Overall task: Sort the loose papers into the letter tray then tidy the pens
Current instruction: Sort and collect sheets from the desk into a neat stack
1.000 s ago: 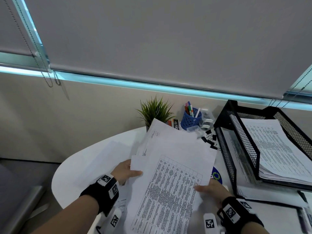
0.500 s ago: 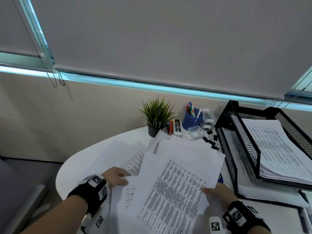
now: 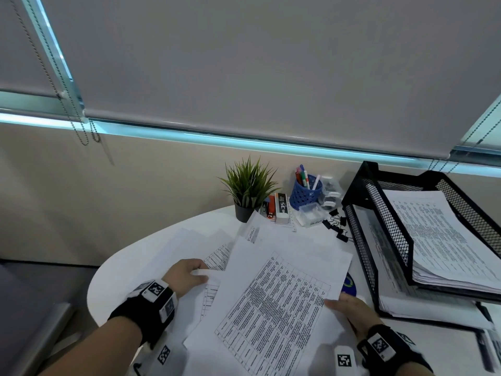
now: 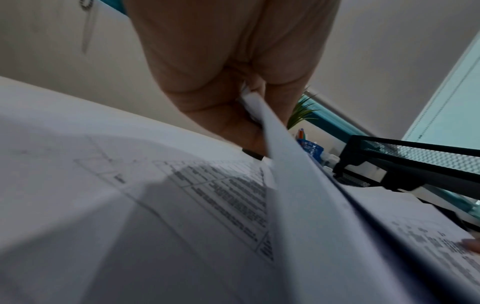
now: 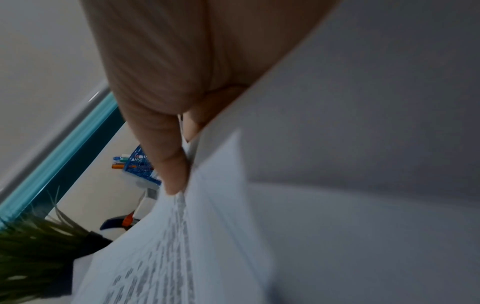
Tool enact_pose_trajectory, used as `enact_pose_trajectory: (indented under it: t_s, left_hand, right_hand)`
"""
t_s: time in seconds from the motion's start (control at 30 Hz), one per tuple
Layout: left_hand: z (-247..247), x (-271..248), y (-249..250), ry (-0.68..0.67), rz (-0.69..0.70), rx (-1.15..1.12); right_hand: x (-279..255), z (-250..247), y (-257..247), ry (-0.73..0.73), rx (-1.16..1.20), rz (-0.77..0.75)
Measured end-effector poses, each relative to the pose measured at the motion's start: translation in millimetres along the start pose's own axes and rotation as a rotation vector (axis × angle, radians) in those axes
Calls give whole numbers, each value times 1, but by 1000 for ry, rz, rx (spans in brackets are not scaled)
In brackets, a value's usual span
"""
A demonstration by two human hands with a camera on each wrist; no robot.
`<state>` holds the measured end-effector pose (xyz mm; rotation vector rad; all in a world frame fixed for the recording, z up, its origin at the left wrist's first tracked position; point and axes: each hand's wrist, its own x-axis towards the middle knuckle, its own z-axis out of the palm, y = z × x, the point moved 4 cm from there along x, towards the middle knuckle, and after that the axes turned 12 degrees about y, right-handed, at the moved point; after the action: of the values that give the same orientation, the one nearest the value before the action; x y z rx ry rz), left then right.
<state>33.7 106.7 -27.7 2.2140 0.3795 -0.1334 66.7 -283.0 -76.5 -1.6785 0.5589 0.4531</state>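
several loose papers (image 3: 273,291) lie fanned over the white bench (image 3: 130,270) in the lower middle of the head view, the top printed sheet with its long axis running from lower left up toward the upper right. the left hand (image 3: 187,276) pinches the sheets' left edge between thumb and curled fingers, as the left wrist view shows; the right hand (image 3: 349,308) pinches the right edge, thumb on top and fingers under. the black mesh letter tray (image 3: 360,221) stands just right of the papers at the right of the frame, both tiers already holding sheets. so the tray lies to the right of the stack and the right hand is the nearer one; the coming move likely swings the stack rightward and turns it to slide in. toward the upper middle, behind the papers, pens (image 3: 303,176) stand in a blue cup (image 3: 305,192), beside a potted plant (image 3: 248,185).
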Motion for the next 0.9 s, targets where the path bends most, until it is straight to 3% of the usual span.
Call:
enact_pose_trajectory:
  t_s: [0.13, 0.43, 0.6, 0.77, 0.9]
  left_hand:
    - [-4, 1, 9, 47, 32, -27]
    - [2, 2, -11, 190, -130, -192]
    - [6, 0, -4, 131, -82, -417]
    - [2, 8, 0, 192, -45, -377]
    - [3, 11, -4, 296, -68, -343]
  right_hand:
    - [9, -6, 10, 75, -23, 19]
    - [14, -14, 13, 151, -44, 41]
    - [0, -7, 5, 118, -20, 89]
    - [27, -17, 26, 192, -86, 109]
    - [12, -13, 14, 268, -74, 158]
